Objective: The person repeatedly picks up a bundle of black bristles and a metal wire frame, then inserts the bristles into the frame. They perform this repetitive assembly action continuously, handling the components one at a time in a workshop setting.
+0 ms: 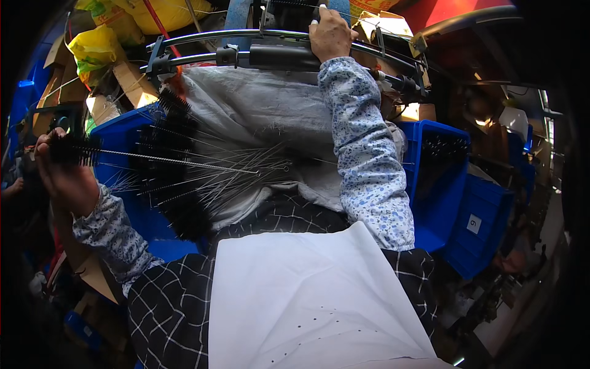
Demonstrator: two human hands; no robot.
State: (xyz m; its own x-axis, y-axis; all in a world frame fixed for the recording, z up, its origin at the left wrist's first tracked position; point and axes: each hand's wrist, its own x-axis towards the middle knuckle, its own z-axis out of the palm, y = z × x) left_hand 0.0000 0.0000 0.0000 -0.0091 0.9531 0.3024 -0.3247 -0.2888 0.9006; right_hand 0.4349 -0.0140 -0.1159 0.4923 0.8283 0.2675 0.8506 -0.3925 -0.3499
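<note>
At the left, my left hand (66, 181) is closed on a wire brush (178, 161) near its black bristle head. The brush's twisted bare stem points right across my lap. Beside it lies a pile of similar brushes (169, 166), black heads over a blue bin (158, 224) and thin stems fanned over a white woven sheet (258, 92). My right arm reaches forward, and my right hand (332, 35) rests, fingers bent, at the curved metal rods of a bench device (283, 56). What those fingers grip is too small to tell.
Right of my arm stands a blue bin (424, 203) with black bristle heads (444, 147) inside, and another blue bin (482, 215) beyond it. Yellow plastic bags (101, 49) and cardboard (132, 83) crowd the far left. A white cloth (307, 289) covers my front.
</note>
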